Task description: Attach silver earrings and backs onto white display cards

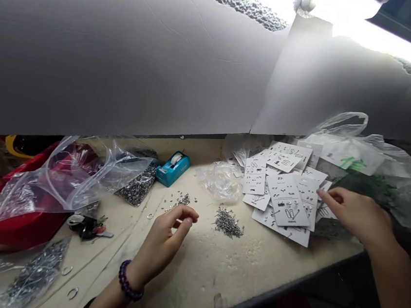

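My left hand [168, 233], a dark beaded bracelet [129, 280] at its wrist, hovers over the worktable [192, 280]. Its thumb and forefinger are curled close together; anything between them is too small to make out. Small metal studs lie in a heap [229, 223] to its right, and a looser scatter of metal bits [183, 200] lies just beyond its fingers. On the right, my right hand [357, 214] reaches in with fingers apart. One fingertip is at the edge of a spread pile of white printed cards [286, 202] carrying small metal pieces.
A blue tape dispenser [173, 168] stands behind the scatter, near a crumpled clear bag [224, 181]. Bags of metal parts [137, 183], a red tray [25, 228] and keys [89, 227] lie left. Plastic bags [383, 168] crowd the right. A white panel [127, 57] hangs overhead.
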